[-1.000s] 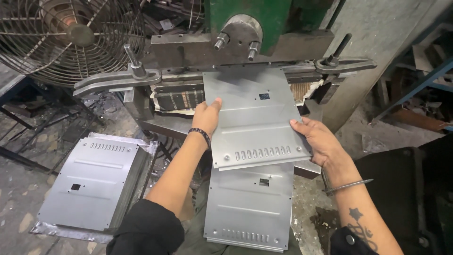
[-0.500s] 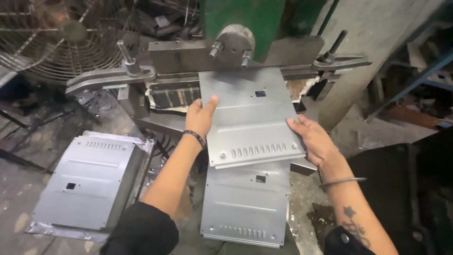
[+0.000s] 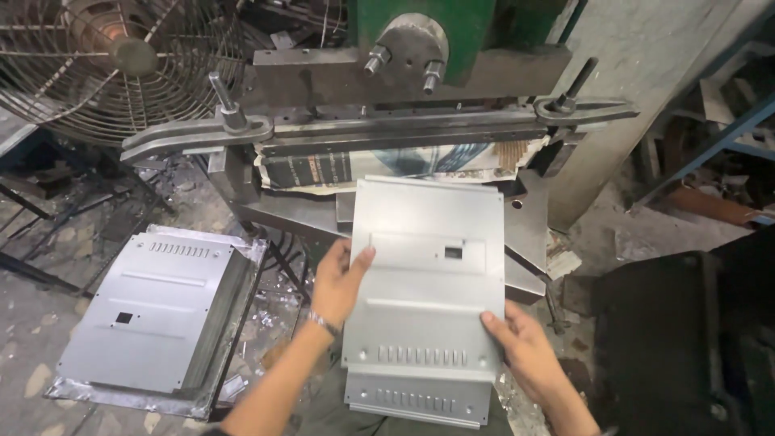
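1. Sheet-metal work at a press: the person holds a grey metal panel flat in both hands, its far edge pointing toward the gap under the long steel bar of the green machine.

2. I judge the step in hand to be feeding or lining up this panel at the press. The far edge lies just in front of the opening, over some printed paper on the bed, and I cannot tell whether it has entered the gap.

3. The left hand is closed on the panel's left edge, thumb on top near the raised rectangle, fingers hidden underneath.

4. The right hand grips the near right corner, thumb lying on the surface beside the row of slots, the rest of the hand below the sheet.

5. So the panel sits between the two hands, held at opposite sides, roughly level and square to the bar.

6. A good next move, as I see it, calls for keeping the sheet square to the bar and both hands at the near end, well away from the gap.

7. Just below, another slotted panel shows from under the held one.

8. Off to the left, a stack of like panels lies on the floor, with a big wire-guarded fan behind.
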